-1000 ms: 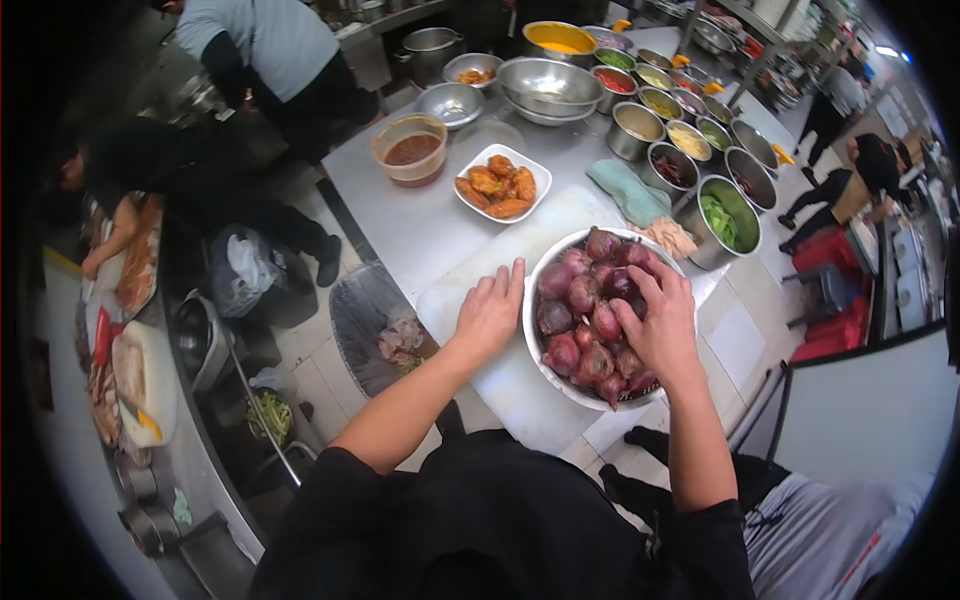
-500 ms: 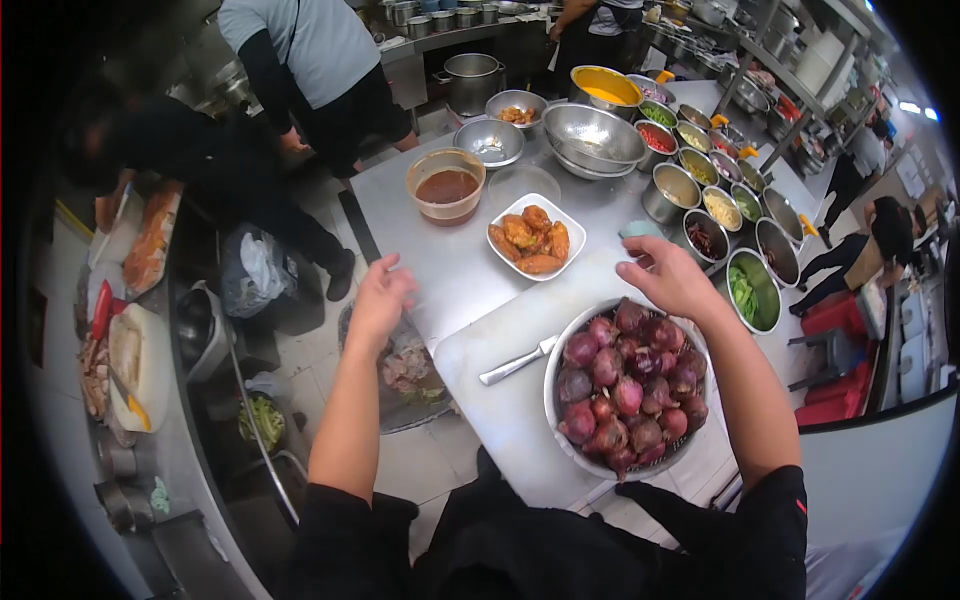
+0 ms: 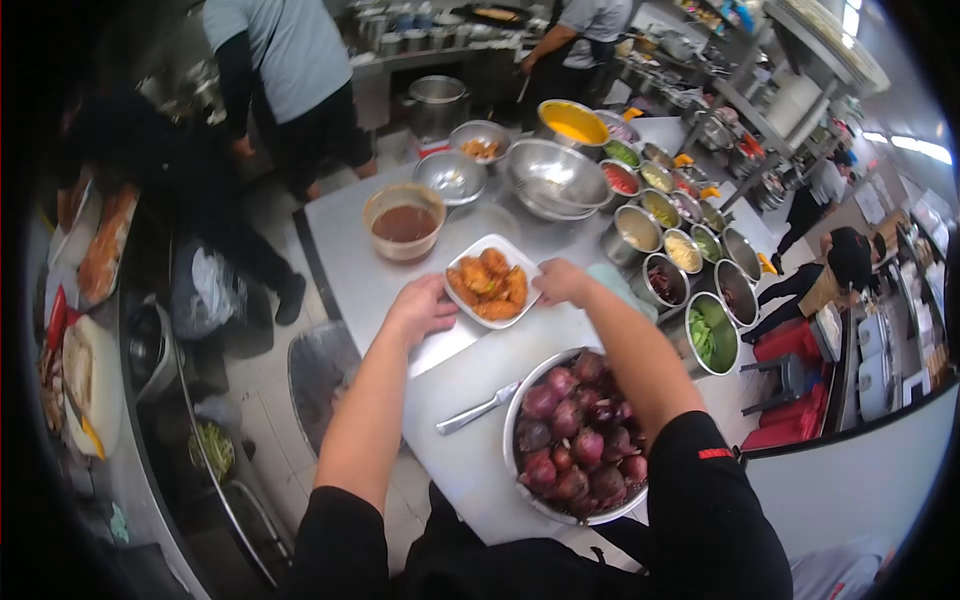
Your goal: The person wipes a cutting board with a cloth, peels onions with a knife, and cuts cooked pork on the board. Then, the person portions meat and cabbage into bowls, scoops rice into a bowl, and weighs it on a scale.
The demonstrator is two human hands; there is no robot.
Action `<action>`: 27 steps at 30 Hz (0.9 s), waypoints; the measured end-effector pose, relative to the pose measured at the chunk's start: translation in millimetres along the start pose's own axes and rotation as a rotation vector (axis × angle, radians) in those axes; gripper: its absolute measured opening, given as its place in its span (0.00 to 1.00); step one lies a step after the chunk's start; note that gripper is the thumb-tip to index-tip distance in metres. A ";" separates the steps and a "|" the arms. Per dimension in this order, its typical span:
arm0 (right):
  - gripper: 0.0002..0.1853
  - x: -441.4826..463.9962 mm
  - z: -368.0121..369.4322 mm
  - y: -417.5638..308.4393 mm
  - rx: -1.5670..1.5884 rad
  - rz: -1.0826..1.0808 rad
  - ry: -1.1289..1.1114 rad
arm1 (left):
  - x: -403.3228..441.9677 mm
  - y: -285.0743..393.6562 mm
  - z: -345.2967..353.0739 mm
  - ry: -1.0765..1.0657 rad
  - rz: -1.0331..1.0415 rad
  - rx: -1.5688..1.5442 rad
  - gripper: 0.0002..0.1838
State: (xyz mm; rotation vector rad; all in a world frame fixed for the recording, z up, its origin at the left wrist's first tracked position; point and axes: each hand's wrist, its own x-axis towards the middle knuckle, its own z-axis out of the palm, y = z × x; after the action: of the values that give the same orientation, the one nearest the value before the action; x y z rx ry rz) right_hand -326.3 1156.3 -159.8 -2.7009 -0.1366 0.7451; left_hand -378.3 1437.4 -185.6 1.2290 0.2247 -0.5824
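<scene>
A white square bowl of glazed chicken wings (image 3: 490, 284) stands on the steel table, just beyond the white cutting board (image 3: 455, 375). My left hand (image 3: 422, 309) is at the bowl's left side, fingers against its rim. Across from it, my right hand (image 3: 562, 283) grips the right rim, thumb and fingers together. Below my right forearm, a metal colander (image 3: 512, 440) full of red onions (image 3: 580, 430) rests on the board, partly covered by that arm. A knife (image 3: 478, 408) lies on the board left of the colander.
A tub of brown sauce (image 3: 404, 222) stands behind the bowl, near metal bowls (image 3: 452, 178). Several metal containers of chopped ingredients (image 3: 683, 250) line the right side. A green cloth (image 3: 625, 290) lies right of my right hand. Other people (image 3: 300, 60) stand beyond the table.
Both hands have come inward from either side to the white bowl and now touch its rim. The head view has shifted, so the table appears lower and further left.
</scene>
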 end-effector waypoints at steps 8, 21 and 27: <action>0.13 -42.6 -39.3 7.2 0.415 -0.069 0.232 | -14.2 42.2 40.9 0.015 0.176 0.135 0.24; 0.16 -313.7 -127.2 193.4 0.515 0.032 0.496 | -216.4 80.1 151.9 -0.034 0.543 0.459 0.31; 0.14 -392.7 -105.6 318.7 0.681 0.283 0.690 | -294.9 94.9 45.1 0.239 0.512 0.429 0.31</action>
State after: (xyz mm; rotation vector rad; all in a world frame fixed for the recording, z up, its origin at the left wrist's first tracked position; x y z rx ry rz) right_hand -608.0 755.8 5.0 -2.1624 0.5655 -0.1151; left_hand -580.3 1503.2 44.4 1.7001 -0.0251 -0.0321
